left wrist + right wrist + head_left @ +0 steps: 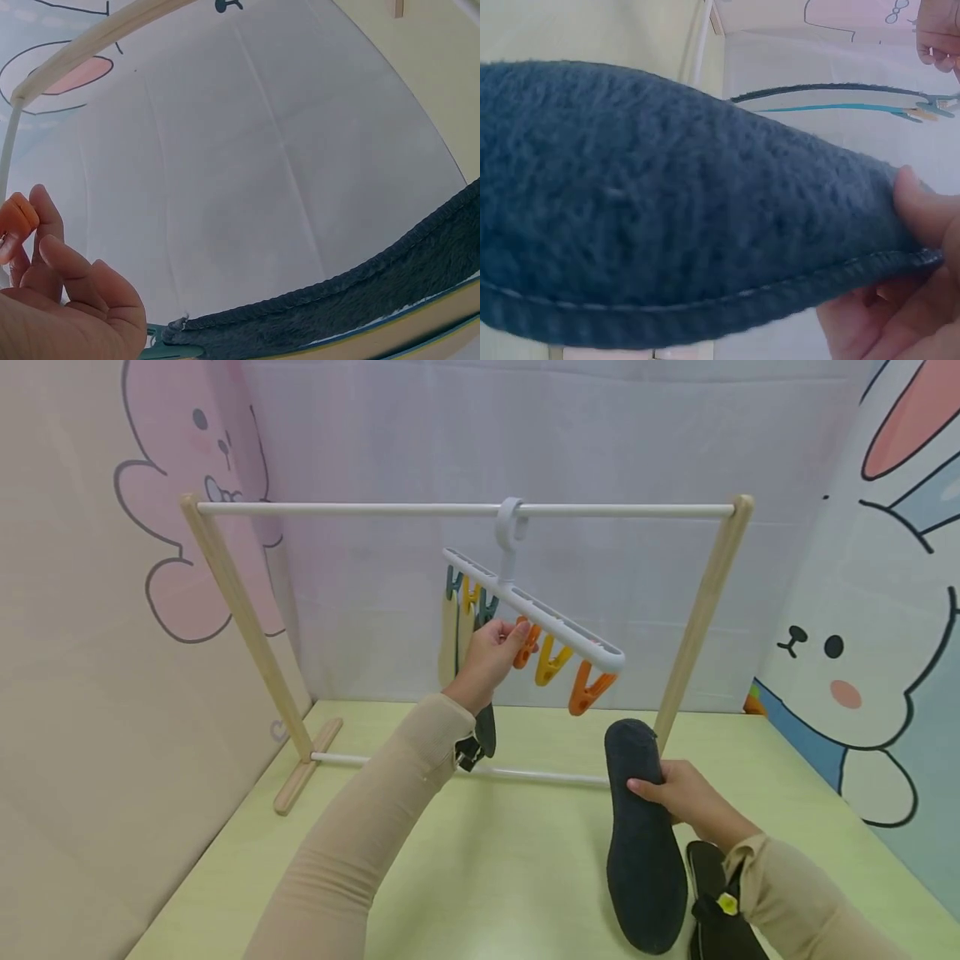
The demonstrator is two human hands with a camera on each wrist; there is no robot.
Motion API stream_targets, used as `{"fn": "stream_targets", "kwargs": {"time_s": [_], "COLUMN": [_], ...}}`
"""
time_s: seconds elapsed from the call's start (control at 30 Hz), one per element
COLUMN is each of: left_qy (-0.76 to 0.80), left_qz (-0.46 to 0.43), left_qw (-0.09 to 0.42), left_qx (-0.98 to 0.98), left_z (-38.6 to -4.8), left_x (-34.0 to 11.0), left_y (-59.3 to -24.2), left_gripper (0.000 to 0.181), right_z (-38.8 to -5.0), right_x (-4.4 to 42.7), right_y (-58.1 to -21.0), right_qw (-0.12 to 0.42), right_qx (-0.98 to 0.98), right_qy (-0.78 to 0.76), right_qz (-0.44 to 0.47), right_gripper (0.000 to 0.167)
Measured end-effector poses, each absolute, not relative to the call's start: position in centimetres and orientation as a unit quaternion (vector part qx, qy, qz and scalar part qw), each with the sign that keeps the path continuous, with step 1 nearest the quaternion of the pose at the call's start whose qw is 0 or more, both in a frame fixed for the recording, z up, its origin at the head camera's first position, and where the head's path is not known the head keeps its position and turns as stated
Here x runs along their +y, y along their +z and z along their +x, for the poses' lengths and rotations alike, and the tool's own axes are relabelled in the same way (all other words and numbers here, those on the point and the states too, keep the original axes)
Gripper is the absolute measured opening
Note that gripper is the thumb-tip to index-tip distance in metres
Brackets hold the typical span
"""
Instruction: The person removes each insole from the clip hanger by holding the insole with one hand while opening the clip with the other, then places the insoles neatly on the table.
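My left hand (491, 662) pinches an orange clip (527, 642) under the white clip hanger (558, 620); the left wrist view shows the same orange clip (18, 217) between thumb and finger. A yellow clip (551, 662) and another orange clip (590, 687) hang nearer, holding nothing. Behind my left hand, pale and dark insoles (447, 639) hang from green and yellow clips. My right hand (693, 797) grips a dark fuzzy insole (643, 852) near its upper end, thumb on its face. That insole (667, 195) fills much of the right wrist view.
The hanger hooks over the white rail (360, 510) of a wooden-legged rack (705, 618) on the pale yellow table (480, 860). A black item with a yellow flower (727, 904) lies by my right wrist. Curtains with cartoon animals surround the table.
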State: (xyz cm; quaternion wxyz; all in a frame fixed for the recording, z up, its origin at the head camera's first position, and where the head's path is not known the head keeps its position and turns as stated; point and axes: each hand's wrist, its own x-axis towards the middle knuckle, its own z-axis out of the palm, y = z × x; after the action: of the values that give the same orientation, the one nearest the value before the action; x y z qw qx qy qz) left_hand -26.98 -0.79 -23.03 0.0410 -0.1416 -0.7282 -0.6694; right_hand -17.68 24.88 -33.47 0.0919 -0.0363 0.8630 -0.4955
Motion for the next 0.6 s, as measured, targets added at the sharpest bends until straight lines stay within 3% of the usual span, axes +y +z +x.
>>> {"fn": "stream_targets", "kwargs": {"time_s": [0.17,0.6], "left_qy": [-0.684,-0.683], "left_qz": [-0.146,-0.162], "left_qw": [0.039,0.046], "left_qx": [-0.713,-0.711], "left_z": [-27.0,-27.0], "left_x": [-0.7,-0.6], "left_y": [-23.1,-23.0], "left_gripper": [0.024,0.023], "right_z": [-17.6,-17.0], "right_x": [25.9,28.6], "right_y": [-33.4,-33.7], "right_qw": [0.122,0.134], "right_qx": [0.869,0.880], "right_qy": [-0.478,-0.456], "right_qz": [-0.030,0.013], "right_gripper": [0.048,0.067]}}
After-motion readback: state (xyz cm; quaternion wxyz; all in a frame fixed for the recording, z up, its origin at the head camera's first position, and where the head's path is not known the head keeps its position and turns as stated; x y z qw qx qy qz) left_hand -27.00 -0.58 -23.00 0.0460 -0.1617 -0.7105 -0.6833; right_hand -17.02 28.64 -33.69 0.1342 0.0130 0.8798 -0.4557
